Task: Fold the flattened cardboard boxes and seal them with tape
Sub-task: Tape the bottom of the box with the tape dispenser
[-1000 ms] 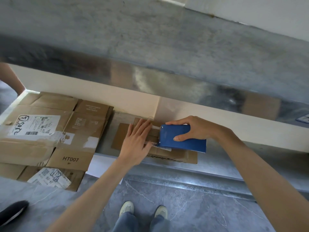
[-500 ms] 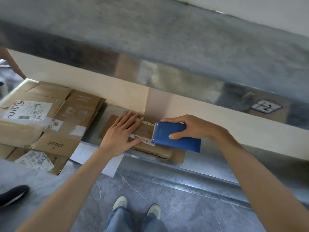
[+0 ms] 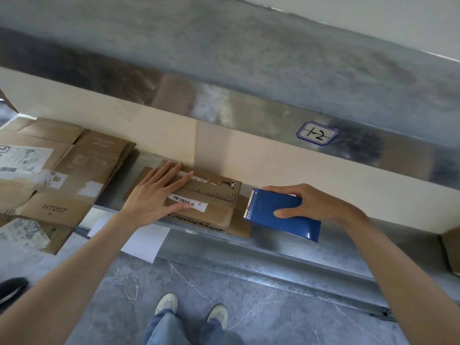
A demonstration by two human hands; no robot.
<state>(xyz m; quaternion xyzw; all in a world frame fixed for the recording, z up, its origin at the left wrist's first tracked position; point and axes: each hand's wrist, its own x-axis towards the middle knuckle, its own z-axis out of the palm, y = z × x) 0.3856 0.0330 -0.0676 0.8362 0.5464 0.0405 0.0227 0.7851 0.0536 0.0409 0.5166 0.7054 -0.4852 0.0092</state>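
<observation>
Blue tape dispenser (image 3: 293, 226) clasped by right hand (image 3: 307, 202), teeth toward box (image 3: 214, 199), left hand (image 3: 154, 195) flat atop

My left hand (image 3: 154, 195) hides part of the small box (image 3: 214, 195); its label (image 3: 188, 202) print is unreadable. Right of the box, the tape dispenser (image 3: 267, 204) conceals its roll. Left, the cardboard pile (image 3: 74, 170) runs off frame.
</observation>
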